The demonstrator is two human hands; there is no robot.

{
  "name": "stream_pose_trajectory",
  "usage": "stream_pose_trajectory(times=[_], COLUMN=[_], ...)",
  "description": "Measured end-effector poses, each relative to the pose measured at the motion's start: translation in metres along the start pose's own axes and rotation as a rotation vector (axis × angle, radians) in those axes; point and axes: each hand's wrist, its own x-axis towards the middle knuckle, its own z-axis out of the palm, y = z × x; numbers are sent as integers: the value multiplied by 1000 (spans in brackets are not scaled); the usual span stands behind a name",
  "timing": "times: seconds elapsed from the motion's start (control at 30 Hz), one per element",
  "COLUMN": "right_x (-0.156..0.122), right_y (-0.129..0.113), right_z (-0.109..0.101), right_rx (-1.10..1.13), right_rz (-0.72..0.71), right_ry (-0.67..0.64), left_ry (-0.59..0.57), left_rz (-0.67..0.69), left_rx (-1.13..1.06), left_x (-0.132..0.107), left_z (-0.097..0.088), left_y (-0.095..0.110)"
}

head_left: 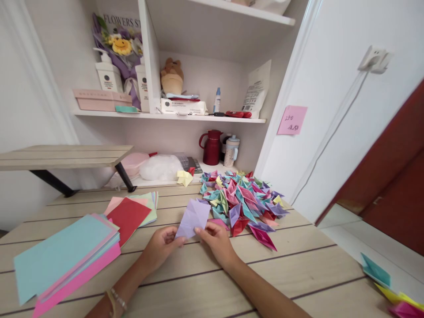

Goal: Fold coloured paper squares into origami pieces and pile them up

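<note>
A creased sheet of lilac origami paper (194,217) is held up between both hands, just above the wooden table. My left hand (162,247) pinches its lower left corner between thumb and fingers. On its lower right edge, my right hand (217,243) grips with the thumb in front and the fingers behind. Fold lines cross the sheet, and its outline is angular. Right behind my right hand lies a heap of folded paper boats (240,201) in pink, teal, purple, red and yellow. To the left of my left hand is a red paper sheet (130,217).
A stack of coloured paper (66,251) lies at the left on the slatted table (185,291). Behind it stands a small wooden riser (62,154). A red jug (212,148) and a cup (231,151) stand under the shelf. More folded paper (376,269) lies at the right edge.
</note>
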Motion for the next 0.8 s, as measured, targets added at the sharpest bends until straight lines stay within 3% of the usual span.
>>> stream_pose_trajectory(times=[0.2, 0.3, 0.37, 0.47, 0.6, 0.8], right_x=[0, 0, 0, -2, -6, -7], right_y=[-2, -3, -4, -3, -3, -5], right_z=[-1, -5, -9, -11, -6, -1], right_rx=[73, 75, -49, -300, -490, -453], right_rz=[62, -34, -133, -261, -328, -262], right_ry=[171, 287, 308, 238, 5, -213], left_ry=[44, 105, 136, 78, -46, 108], left_rz=[-6, -30, -56, -64, -54, -13], left_rx=[30, -25, -111, -269, -332, -154], left_x=[1, 2, 2, -1, -2, 2], left_z=[-1, -2, -3, -6, -7, -6], left_y=[1, 2, 4, 9, 9, 0])
